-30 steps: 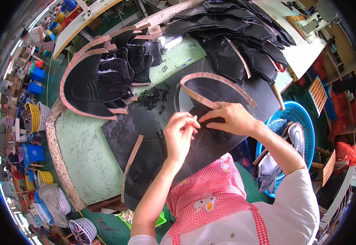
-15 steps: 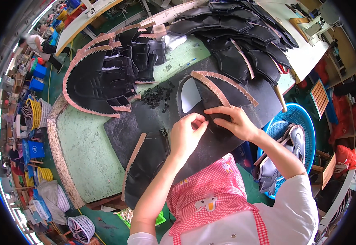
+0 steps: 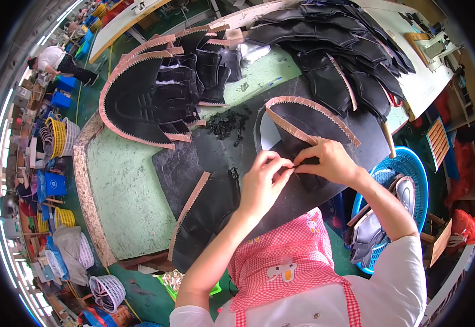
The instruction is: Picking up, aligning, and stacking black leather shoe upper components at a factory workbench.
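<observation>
A black shoe upper with a pink saw-toothed edge lies on the dark work mat in front of me. Over its near part, the fingertips of my left hand and my right hand meet in a pinch. My right hand is closed on the upper's near part. What the left fingertips hold is too small and hidden to make out. A pale oval area shows beside the upper. To the left of my left hand lies another black upper piece with a pink edge. Small black parts are heaped beyond my hands.
Stacked black uppers lie at the far left, and a larger pile of black pieces at the far right. A blue basket with shoe pieces stands right of me. The green tabletop has a worn edge. Someone bends over at far left.
My right fingers, stretched out before, have drawn together and now meet my left fingertips. The view has shifted so the table things sit further right. A person in the background has bent lower.
</observation>
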The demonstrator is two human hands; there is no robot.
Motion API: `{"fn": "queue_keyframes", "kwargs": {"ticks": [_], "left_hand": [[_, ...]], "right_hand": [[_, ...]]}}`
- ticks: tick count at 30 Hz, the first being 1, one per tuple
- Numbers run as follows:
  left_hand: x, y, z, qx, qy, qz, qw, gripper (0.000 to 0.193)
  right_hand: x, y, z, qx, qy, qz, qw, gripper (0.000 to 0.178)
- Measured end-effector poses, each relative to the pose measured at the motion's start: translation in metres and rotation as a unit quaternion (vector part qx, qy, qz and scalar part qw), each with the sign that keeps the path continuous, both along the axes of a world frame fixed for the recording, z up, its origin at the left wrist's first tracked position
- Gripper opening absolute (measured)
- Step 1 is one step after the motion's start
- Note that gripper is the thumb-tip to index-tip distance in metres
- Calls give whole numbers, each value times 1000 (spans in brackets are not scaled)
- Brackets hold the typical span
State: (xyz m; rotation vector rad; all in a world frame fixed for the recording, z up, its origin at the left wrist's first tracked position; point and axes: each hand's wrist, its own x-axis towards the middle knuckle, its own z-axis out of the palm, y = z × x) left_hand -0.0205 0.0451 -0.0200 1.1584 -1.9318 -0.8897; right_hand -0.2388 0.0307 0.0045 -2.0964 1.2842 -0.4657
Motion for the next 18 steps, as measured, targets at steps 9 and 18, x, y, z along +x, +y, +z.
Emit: {"fn": "queue_keyframes", "kwargs": {"ticks": [9, 18], "left_hand": [[109, -24, 40, 278, -94, 79, 953, 20], [99, -24, 41, 295, -147, 3, 944, 13]], "right_hand": [[3, -1, 2, -11, 5, 17, 1000, 17], [12, 7, -8, -34, -9, -36, 999, 18]]}}
